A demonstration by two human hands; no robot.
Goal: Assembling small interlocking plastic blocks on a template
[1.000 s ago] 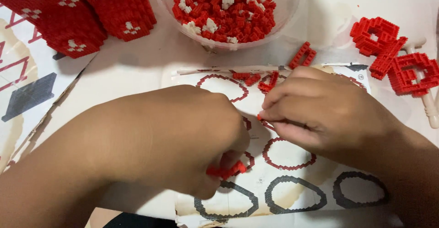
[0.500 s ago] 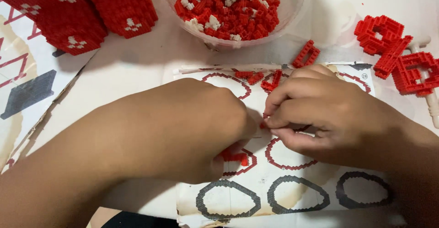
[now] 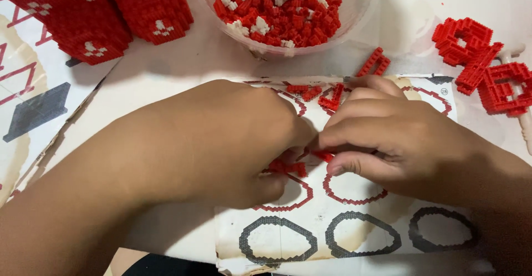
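A paper sheet (image 3: 343, 237) with red and grey ring pictures lies on the tabletop (image 3: 183, 65). Over it, the left hand (image 3: 221, 143) and right hand (image 3: 388, 137) meet, fingers pinching small red bricks (image 3: 291, 168). Behind stands a clear bowl (image 3: 363, 16) of bricks; red block walls (image 3: 105, 10) sit at the left.

matt paper sheet (image 3: 343, 237) — glossy plastic bricks (image 3: 288, 168), clear plastic bowl (image 3: 363, 10)
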